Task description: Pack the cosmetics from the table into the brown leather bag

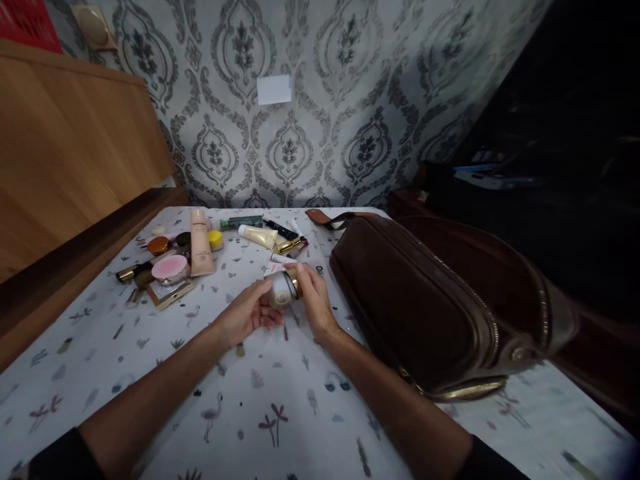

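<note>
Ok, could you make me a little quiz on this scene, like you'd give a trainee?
1. Which thing do the left hand and right hand hold together?
A) a beige tube
B) a small grey jar
C) a green tube
2. Fill in: the brown zippered bag lies to the ____ of both hands.
3. True or false: the pink compact lies to the left of both hands.

Key: 1. B; 2. right; 3. true.
</note>
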`<state>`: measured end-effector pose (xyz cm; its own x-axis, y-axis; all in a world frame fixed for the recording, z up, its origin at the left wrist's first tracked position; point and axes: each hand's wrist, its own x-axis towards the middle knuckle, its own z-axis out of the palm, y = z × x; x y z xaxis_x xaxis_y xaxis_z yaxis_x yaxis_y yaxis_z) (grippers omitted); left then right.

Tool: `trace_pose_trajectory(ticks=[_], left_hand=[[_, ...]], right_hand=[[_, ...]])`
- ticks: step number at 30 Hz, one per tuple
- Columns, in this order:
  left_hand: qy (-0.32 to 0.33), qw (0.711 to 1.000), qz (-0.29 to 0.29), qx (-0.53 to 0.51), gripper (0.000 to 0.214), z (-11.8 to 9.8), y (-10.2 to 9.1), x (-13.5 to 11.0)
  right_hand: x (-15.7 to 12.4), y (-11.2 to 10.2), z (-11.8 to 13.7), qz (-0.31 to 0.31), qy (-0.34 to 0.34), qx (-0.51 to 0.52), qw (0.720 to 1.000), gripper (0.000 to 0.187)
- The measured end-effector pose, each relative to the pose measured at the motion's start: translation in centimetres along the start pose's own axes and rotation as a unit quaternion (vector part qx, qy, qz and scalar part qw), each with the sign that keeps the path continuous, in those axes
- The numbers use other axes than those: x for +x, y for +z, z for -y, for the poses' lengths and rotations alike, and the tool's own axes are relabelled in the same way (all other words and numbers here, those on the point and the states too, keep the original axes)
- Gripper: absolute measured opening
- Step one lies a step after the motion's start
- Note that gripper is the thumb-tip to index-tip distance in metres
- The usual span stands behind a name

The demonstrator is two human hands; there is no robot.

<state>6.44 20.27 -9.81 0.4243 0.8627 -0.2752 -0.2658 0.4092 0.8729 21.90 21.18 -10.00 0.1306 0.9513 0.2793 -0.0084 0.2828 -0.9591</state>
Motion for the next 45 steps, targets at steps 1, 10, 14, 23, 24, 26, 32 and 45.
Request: trace_pose_trajectory(ticks=[1, 10, 14, 23, 24, 26, 32, 45], left_hand=[[0.008, 1.0, -0.002, -0.005, 0.038, 0.03, -0.01, 0.01], [0.016, 0.999, -0.016, -0.032, 0.036, 0.04, -0.03, 0.09], [-0.012, 0.998, -0.045, -0.047, 0.036, -0.22, 0.09, 0.1], [0.009, 0.998, -0.044, -0.045, 0.035, -0.03, 0.03, 0.17], [0.016, 0.998, -0.039, -0.042, 0.034, 0.04, 0.03, 0.17], [0.025, 0.999, -0.029, -0.038, 0.034, 0.13, 0.07, 0.16], [0.019, 0.998, -0.04, -0.045, 0.033, -0.1, 0.19, 0.15], [0.05, 0.998, -0.017, -0.017, 0.045, 0.23, 0.11, 0.12]], right_hand=[[0.02, 0.0, 0.08, 0.002, 0.001, 0.001, 1.0, 0.045], [0.14, -0.06, 0.35, 0.015, 0.032, 0.039, 0.999, 0.035], [0.02, -0.05, 0.14, 0.02, 0.029, 0.09, 0.995, 0.036], [0.38, -0.16, 0.19, 0.036, 0.033, 0.039, 0.998, 0.045], [0.47, -0.19, 0.29, 0.039, 0.036, 0.022, 0.998, 0.047], [0.61, -0.25, 0.46, 0.041, 0.044, 0.001, 0.998, 0.048], [0.48, -0.47, 0.45, 0.041, 0.057, 0.083, 0.994, 0.04], [0.63, -0.45, 0.73, 0.074, 0.072, -0.028, 0.994, 0.054]])
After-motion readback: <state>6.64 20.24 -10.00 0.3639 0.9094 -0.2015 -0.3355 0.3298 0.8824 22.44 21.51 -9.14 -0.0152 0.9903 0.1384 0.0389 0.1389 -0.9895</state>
